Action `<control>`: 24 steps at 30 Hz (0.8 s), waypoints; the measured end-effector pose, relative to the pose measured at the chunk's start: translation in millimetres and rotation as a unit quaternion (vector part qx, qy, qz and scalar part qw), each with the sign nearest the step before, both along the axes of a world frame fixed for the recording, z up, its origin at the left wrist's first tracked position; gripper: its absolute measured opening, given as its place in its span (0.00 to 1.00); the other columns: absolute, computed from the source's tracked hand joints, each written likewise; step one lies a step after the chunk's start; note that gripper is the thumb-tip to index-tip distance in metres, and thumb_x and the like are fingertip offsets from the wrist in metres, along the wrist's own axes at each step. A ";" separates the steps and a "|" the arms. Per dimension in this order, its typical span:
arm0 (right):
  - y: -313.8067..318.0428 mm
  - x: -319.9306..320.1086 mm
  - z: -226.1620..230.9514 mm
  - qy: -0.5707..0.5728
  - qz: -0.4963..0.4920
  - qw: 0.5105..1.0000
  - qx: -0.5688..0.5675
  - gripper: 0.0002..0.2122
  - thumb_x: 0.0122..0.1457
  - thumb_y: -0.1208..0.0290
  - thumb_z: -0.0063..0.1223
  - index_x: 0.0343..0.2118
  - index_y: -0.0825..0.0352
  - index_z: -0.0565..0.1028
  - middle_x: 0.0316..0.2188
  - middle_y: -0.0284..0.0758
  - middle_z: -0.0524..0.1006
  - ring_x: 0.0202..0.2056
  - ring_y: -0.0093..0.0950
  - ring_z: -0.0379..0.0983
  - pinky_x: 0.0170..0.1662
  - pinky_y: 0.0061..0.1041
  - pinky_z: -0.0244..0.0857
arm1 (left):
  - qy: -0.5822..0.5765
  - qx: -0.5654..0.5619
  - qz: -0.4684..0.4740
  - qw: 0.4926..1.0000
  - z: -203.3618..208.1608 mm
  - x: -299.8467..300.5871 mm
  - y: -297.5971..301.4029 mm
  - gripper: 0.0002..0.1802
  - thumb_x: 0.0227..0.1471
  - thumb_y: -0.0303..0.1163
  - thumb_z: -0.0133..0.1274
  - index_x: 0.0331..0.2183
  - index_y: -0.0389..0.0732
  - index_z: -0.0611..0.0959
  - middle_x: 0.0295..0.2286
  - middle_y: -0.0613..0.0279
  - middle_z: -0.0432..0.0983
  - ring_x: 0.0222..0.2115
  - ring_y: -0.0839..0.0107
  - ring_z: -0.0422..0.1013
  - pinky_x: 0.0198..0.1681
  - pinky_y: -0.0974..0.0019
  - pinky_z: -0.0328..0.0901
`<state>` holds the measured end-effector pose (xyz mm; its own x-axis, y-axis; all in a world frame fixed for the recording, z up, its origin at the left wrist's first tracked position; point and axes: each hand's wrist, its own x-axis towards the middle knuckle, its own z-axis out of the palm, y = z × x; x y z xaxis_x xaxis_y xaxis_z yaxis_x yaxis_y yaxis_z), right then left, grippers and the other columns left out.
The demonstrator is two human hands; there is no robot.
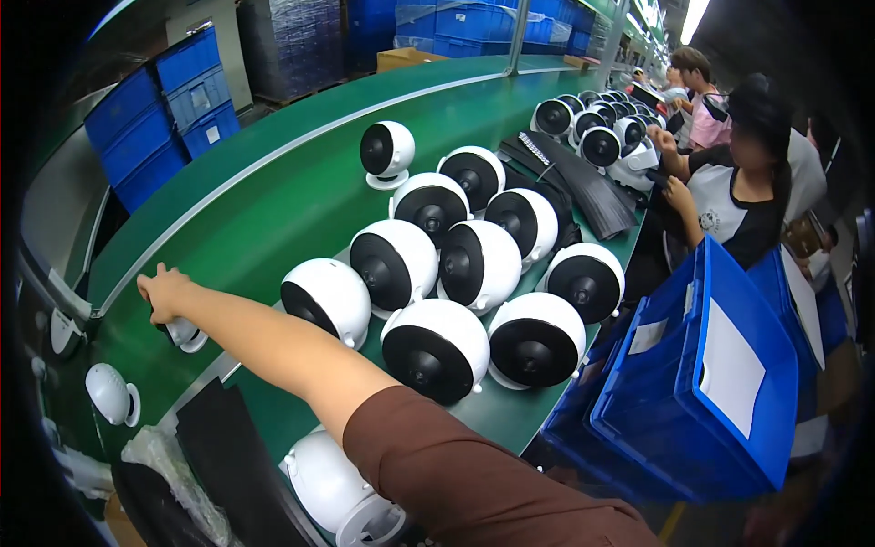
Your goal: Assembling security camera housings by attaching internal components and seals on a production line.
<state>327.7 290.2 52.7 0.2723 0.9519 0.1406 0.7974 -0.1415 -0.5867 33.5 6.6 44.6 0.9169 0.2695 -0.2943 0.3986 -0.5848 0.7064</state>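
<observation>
My right hand (169, 294) reaches far left over the green bench, its arm in a brown short sleeve. The fingers are bent down over a white ball-shaped camera (188, 335), which is partly hidden under the hand and wrist. Another white ball-shaped unit on a ring-like foot (108, 394) lies nearer, seen from behind. Several larger-looking white balls with black round faces (421, 351) stand grouped at mid-bench, right of my forearm. One upright camera on its foot (386, 150) stands apart behind them. Below my arm rests one more white ball (328, 481). My left hand is out of view.
Blue crates (693, 383) stand at the right beside the green bench (301, 214). Dark flat strips (583, 187) lie past the group, before more white balls (602, 146). A co-worker (743, 182) sits at right. Black sheets and clear plastic (173, 469) lie lower left.
</observation>
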 end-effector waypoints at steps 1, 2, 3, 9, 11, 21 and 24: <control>2.7 -0.5 -5.2 0.034 -0.003 0.998 0.044 0.40 0.31 0.57 0.66 0.51 0.53 0.56 0.53 0.52 0.53 0.49 0.45 0.60 0.44 0.41 0.63 | -0.022 -0.005 0.017 1.000 -4.2 -2.4 0.8 0.09 0.44 0.36 0.54 0.26 0.40 0.81 0.13 0.50 0.71 0.12 0.60 0.69 0.18 0.63 0.62; 0.5 -2.8 -3.0 0.036 -0.001 0.998 0.045 0.40 0.31 0.57 0.66 0.51 0.53 0.56 0.53 0.52 0.53 0.49 0.45 0.60 0.44 0.41 0.63 | -0.045 -0.007 0.034 0.998 -4.4 -3.6 0.4 0.10 0.44 0.37 0.54 0.27 0.41 0.81 0.13 0.50 0.70 0.11 0.60 0.68 0.17 0.63 0.62; -5.1 -6.3 1.8 0.101 -0.053 0.993 -0.008 0.43 0.29 0.59 0.67 0.52 0.57 0.55 0.52 0.50 0.56 0.49 0.42 0.61 0.43 0.40 0.64 | -0.043 -0.006 0.035 0.998 -4.8 -5.0 0.1 0.10 0.44 0.37 0.54 0.27 0.41 0.81 0.13 0.50 0.70 0.11 0.60 0.68 0.17 0.63 0.62; -10.9 6.7 14.8 0.171 -0.130 0.977 -0.018 0.49 0.22 0.63 0.70 0.53 0.70 0.55 0.44 0.47 0.68 0.42 0.40 0.68 0.42 0.37 0.67 | 0.035 0.047 0.003 0.998 8.3 -0.5 -4.1 0.09 0.45 0.35 0.54 0.30 0.41 0.81 0.15 0.51 0.73 0.15 0.62 0.71 0.21 0.64 0.64; -31.3 7.9 40.3 0.225 -0.028 0.974 -0.025 0.41 0.21 0.65 0.72 0.44 0.77 0.64 0.38 0.49 0.71 0.37 0.43 0.72 0.35 0.42 0.70 | -0.105 0.026 0.022 0.994 -2.4 -6.8 -3.1 0.09 0.45 0.32 0.54 0.30 0.39 0.80 0.19 0.51 0.74 0.19 0.63 0.72 0.26 0.67 0.66; -529.1 -22.0 176.2 0.236 -0.026 0.960 0.151 0.25 0.45 0.65 0.57 0.46 0.68 0.65 0.45 0.44 0.67 0.45 0.38 0.66 0.45 0.39 0.64 | -0.087 -0.133 -0.010 0.987 6.2 -14.5 -36.7 0.08 0.47 0.27 0.52 0.30 0.32 0.78 0.18 0.66 0.72 0.18 0.84 0.63 0.21 0.80 0.59; -674.9 -19.3 189.5 0.078 -0.251 0.902 0.344 0.25 0.44 0.67 0.54 0.45 0.74 0.63 0.41 0.44 0.70 0.41 0.35 0.69 0.45 0.31 0.65 | -0.093 -0.129 -0.016 0.987 1.6 -9.2 -48.8 0.07 0.48 0.25 0.51 0.31 0.33 0.78 0.19 0.68 0.71 0.18 0.86 0.62 0.20 0.82 0.56</control>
<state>308.3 -384.7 242.1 0.7112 0.4062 0.5737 0.6351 -0.0214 -0.7721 24.3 -42.2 46.2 0.9682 0.1785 -0.1754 0.2329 -0.3865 0.8924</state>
